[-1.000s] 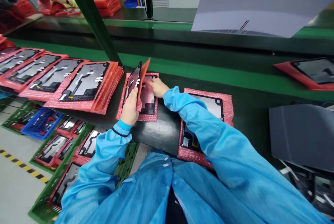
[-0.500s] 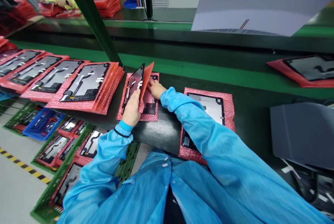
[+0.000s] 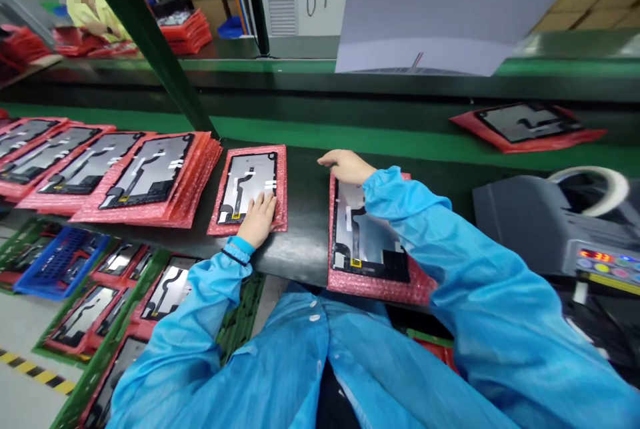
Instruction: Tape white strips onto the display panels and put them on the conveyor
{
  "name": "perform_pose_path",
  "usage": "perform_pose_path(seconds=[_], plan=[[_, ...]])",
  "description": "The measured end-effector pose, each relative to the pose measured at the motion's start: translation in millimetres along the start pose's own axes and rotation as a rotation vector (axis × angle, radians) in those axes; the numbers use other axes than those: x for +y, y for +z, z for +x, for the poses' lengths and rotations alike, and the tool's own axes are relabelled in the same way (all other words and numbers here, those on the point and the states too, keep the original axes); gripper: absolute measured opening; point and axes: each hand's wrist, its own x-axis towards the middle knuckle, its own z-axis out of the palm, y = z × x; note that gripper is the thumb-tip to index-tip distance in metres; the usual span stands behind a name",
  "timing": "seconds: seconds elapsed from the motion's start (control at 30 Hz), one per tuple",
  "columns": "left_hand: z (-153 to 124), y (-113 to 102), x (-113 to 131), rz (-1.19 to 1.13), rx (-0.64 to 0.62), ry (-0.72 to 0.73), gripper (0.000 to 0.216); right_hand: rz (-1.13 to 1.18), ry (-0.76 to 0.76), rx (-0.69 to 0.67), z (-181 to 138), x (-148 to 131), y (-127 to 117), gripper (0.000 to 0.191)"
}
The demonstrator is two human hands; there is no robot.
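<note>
My left hand [image 3: 257, 217] lies flat, fingers apart, on the lower right part of a tablet screen panel [image 3: 261, 168]. That panel rests face down, it seems, with a black flex cable and white tabs showing, on a pink bubble-wrap bag [image 3: 282, 179]. Over the top edge of a second screen panel [image 3: 373, 239] my right hand [image 3: 349, 166] hovers with fingers stretched to the left and nothing visible in them. This panel lies on another pink bubble-wrap bag [image 3: 370, 288]. My right sleeve hides its upper right part.
Stacks of bagged panels [image 3: 150, 169] line the bench on the left. A grey tape dispenser [image 3: 530, 216] stands right; behind it lies another bagged panel [image 3: 530, 124]. Green crates [image 3: 107, 342] and a blue basket [image 3: 60, 262] sit below left. A green post [image 3: 155, 49] rises nearby; a co-worker sits beyond.
The tilted panel and pink bag between my hands now lie flat on the left pile. My right hand has moved right to the second panel. The view has shifted right.
</note>
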Motion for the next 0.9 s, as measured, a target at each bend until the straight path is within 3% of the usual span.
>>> perform_pose_path(seconds=[0.27, 0.43, 0.53, 0.67, 0.77, 0.9], plan=[[2, 4, 7, 0.067, 0.064, 0.052, 0.055, -0.008, 0.120, 0.084, -109, 6, -27, 0.042], [-4, -7, 14, 0.110, 0.042, 0.261, 0.040, 0.074, 0.259, 0.222, -157, 27, -40, 0.034], [-4, -4, 4, 0.095, 0.015, 0.363, 0.038, 0.134, 0.327, 0.318, -174, 35, -46, 0.031], [-5, 7, -30, 0.090, 0.054, 0.471, 0.042, 0.156, 0.411, 0.459, -167, 44, -52, 0.029], [-9, 8, -49, 0.076, 0.124, 0.576, 0.044, 0.198, 0.517, 0.697, -135, 61, -64, 0.028], [-17, -4, -31, 0.079, 0.244, 0.577, 0.042, 0.193, 0.813, 1.026, -87, 103, -107, 0.033]])
